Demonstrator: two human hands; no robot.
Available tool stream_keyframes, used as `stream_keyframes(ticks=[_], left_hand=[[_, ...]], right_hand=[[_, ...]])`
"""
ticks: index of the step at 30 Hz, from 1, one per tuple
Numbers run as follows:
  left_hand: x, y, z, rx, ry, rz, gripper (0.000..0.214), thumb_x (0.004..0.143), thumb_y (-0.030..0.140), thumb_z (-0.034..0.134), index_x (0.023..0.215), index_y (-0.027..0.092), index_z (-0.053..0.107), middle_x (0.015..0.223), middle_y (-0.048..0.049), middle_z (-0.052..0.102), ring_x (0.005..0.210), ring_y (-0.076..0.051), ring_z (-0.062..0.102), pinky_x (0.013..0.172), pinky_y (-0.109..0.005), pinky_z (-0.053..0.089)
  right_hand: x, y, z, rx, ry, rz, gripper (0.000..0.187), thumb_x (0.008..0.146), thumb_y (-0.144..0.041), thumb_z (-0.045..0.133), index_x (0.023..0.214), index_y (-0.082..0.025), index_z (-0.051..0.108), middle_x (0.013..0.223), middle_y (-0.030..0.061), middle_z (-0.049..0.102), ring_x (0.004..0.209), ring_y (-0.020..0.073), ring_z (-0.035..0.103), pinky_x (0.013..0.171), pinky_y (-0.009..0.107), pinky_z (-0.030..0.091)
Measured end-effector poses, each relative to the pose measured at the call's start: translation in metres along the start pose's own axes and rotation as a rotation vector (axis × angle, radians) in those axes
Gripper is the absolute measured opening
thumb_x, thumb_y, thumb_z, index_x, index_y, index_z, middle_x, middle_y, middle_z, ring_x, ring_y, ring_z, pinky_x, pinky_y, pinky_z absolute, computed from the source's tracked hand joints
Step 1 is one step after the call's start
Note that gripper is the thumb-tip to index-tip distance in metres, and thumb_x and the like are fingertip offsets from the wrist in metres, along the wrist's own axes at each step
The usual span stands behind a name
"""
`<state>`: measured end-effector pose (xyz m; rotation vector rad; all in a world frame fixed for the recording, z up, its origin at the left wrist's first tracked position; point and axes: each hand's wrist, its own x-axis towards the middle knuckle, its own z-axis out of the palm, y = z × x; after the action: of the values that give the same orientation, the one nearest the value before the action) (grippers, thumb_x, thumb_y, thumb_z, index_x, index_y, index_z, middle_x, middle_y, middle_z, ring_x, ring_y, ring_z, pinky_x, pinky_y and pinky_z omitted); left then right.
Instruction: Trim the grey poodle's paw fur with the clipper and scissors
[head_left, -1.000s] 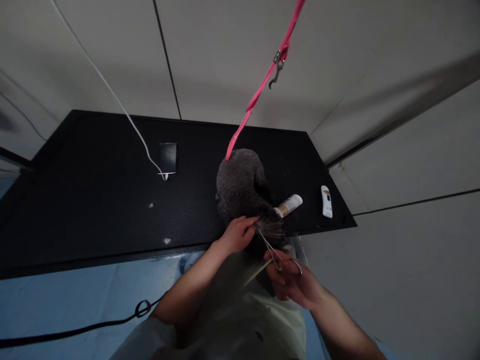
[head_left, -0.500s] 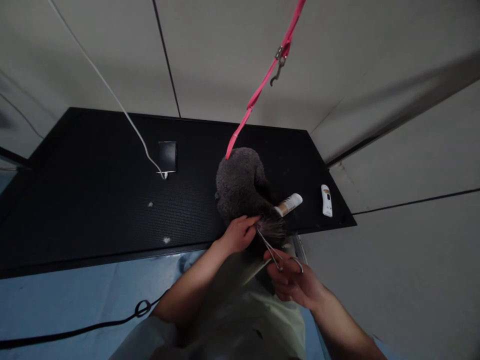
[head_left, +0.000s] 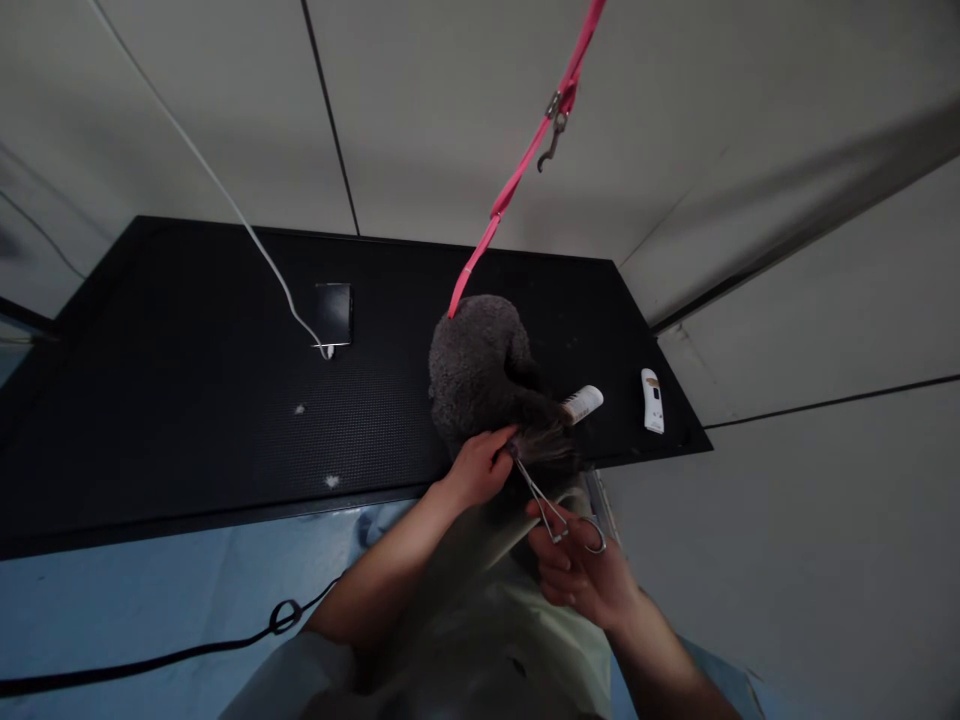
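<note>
A dog (head_left: 476,360) with a curly dark grey coat is at the near edge of the black table. My left hand (head_left: 481,468) is closed on the dog beside a tuft of longer, straighter hair (head_left: 546,446); whether this is an ear is hard to tell. In my right hand (head_left: 581,565) is a slim metal hemostat (head_left: 534,487), its finger loops around my fingers. Its tips reach the dog's hair right by my left fingertips, and what they grip, if anything, is hidden. Behind the tuft lies a white bottle (head_left: 585,403), partly covered.
A pink leash (head_left: 499,208) with a metal clasp runs up from the dog. On the black table (head_left: 187,370) are a phone (head_left: 333,312) with a white cable, small hair tufts (head_left: 331,482) and a white clipper (head_left: 652,402). A black cord (head_left: 187,652) hangs at lower left.
The tuft of hair has shifted slightly right and now hides more of the bottle. My right hand has moved a little left and down with the hemostat. My left hand has barely moved.
</note>
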<state>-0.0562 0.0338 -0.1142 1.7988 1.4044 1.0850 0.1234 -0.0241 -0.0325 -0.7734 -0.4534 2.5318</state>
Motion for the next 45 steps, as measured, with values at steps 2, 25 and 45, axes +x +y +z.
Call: stream_keyframes(ticks=[2,25,45], left_hand=[[0.002,-0.001,0.001,-0.001,0.042,0.006,0.042,0.081,0.014,0.045,0.121,0.012,0.057,0.097,-0.0086,0.070,0.081,-0.017,0.063,0.078,-0.032,0.051],[0.018,0.000,-0.010,-0.028,0.111,0.135,0.041,0.081,0.016,0.044,0.120,0.010,0.056,0.107,-0.0108,0.069,0.093,-0.019,0.067,0.086,-0.032,0.053],[0.013,0.002,-0.005,-0.102,0.119,0.098,0.038,0.081,0.016,0.045,0.116,0.009,0.060,0.103,-0.0106,0.070,0.090,-0.018,0.067,0.086,-0.031,0.053]], right_hand=[[0.002,0.001,0.001,0.006,-0.023,-0.023,0.030,0.079,-0.039,0.062,0.103,-0.024,0.058,0.058,-0.0097,0.040,0.035,0.0013,0.021,0.036,0.016,0.028],[0.021,0.009,0.017,0.132,-0.126,-0.176,0.037,0.082,-0.045,0.051,0.111,-0.021,0.056,0.065,-0.0070,0.043,0.041,0.0039,0.024,0.045,0.021,0.033],[0.014,0.019,0.011,-0.004,0.137,-0.201,0.033,0.077,-0.033,0.066,0.107,-0.021,0.058,0.055,-0.0124,0.030,0.035,-0.0002,0.010,0.030,0.012,0.017]])
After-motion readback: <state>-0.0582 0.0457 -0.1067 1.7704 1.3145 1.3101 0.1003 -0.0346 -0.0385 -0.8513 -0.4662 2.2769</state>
